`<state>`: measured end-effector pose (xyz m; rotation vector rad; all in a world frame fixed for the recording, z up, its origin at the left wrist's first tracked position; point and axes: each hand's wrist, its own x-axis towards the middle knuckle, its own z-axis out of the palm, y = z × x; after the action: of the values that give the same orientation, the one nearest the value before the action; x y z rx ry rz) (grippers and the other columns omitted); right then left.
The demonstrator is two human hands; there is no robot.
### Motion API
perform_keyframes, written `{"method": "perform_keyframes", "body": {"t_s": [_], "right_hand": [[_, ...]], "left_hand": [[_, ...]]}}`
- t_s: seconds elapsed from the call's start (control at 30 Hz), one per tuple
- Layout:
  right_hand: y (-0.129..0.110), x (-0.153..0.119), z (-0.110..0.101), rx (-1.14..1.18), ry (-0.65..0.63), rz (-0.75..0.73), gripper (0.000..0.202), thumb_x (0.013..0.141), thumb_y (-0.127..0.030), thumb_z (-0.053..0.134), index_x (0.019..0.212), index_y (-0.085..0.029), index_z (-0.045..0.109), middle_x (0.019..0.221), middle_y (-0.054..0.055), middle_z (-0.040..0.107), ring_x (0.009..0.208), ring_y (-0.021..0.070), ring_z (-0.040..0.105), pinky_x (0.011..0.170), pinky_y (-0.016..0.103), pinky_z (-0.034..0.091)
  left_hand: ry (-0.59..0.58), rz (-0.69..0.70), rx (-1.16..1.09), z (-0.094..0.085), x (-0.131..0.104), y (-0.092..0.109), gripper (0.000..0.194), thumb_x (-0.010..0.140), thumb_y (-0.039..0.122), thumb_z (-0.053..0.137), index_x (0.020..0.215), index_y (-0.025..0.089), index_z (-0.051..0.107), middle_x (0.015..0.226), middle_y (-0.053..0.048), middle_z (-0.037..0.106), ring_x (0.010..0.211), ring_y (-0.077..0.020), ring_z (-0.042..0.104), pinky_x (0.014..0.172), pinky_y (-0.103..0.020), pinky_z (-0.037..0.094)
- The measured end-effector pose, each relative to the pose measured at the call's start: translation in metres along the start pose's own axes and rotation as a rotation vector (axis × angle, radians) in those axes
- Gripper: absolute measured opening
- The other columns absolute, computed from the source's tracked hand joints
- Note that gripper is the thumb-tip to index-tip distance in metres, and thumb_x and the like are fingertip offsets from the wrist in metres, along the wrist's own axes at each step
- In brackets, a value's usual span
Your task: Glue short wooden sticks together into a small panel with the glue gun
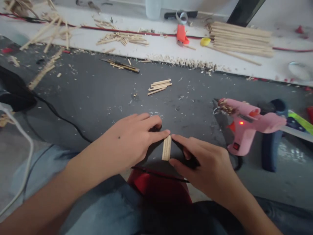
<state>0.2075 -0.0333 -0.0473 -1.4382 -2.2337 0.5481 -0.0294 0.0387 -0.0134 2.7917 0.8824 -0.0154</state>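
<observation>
A small flat bundle of short wooden sticks (166, 148) stands side by side near the front edge of the dark table. My left hand (133, 138) reaches in from the left, its thumb tip at the bundle's far end and its other fingers curled. From the right, my right hand (205, 160) pinches the bundle along its right side, index fingertip at the far end and thumb at the near end. Whether glue joins the sticks I cannot tell. Beyond my hands lies a loose group of short sticks (159, 86).
A pink glue gun (246, 124) with its red light lit lies at right, beside a dark blue object (270, 150). A craft knife (121, 65) is farther back. Long sticks (242, 39) and cut pieces (122, 38) lie on the white ledge. A black cable (61, 116) runs at left.
</observation>
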Motion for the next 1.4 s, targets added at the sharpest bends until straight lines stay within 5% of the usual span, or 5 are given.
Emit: {"method": "perform_keyframes", "body": {"t_s": [0.47,0.73,1.03,1.27,1.4], "right_hand": [[0.008,-0.004,0.004,0.012,-0.026,0.002,0.036,0.097,-0.025,0.066,0.134,-0.025,0.066,0.079,-0.005,0.057,0.069,0.0107,0.057,0.067,0.025,0.040],[0.009,-0.004,0.003,0.081,-0.033,0.014,0.032,0.101,-0.026,0.063,0.133,-0.024,0.066,0.081,-0.004,0.058,0.067,0.0107,0.054,0.066,0.025,0.039],[0.007,-0.005,0.001,0.130,-0.037,-0.006,0.034,0.102,-0.026,0.062,0.136,-0.027,0.063,0.083,-0.004,0.058,0.075,0.0116,0.057,0.073,0.026,0.041],[0.007,-0.006,0.004,0.118,-0.023,-0.021,0.031,0.102,-0.028,0.062,0.133,-0.024,0.065,0.083,-0.003,0.058,0.075,0.0136,0.056,0.072,0.028,0.040],[0.007,-0.006,0.004,0.108,-0.020,-0.020,0.027,0.103,-0.029,0.060,0.130,-0.025,0.065,0.082,-0.003,0.059,0.076,0.0142,0.057,0.071,0.028,0.039]], "left_hand": [[0.056,0.037,0.133,0.009,-0.010,-0.007,0.047,0.104,0.013,0.045,0.147,0.028,0.059,0.122,-0.009,0.066,0.098,-0.0275,0.059,0.082,-0.041,0.049],[0.074,0.050,-0.150,-0.003,-0.021,-0.007,0.027,0.101,0.014,0.050,0.099,0.022,0.076,0.110,-0.004,0.072,0.097,-0.0224,0.065,0.087,-0.040,0.052],[0.189,-0.246,0.048,0.052,-0.030,0.056,0.081,0.104,0.054,0.046,0.161,-0.003,0.033,0.169,-0.028,0.028,0.159,-0.0408,0.028,0.126,-0.058,0.030],[0.312,-0.179,0.159,0.049,-0.052,0.084,0.069,0.102,0.053,0.049,0.146,0.001,0.058,0.154,-0.022,0.057,0.139,-0.0363,0.058,0.115,-0.050,0.042],[0.423,-0.153,0.095,0.044,-0.057,0.099,0.047,0.102,0.045,0.047,0.099,0.010,0.078,0.098,-0.015,0.080,0.090,-0.0297,0.073,0.095,-0.046,0.053]]}}
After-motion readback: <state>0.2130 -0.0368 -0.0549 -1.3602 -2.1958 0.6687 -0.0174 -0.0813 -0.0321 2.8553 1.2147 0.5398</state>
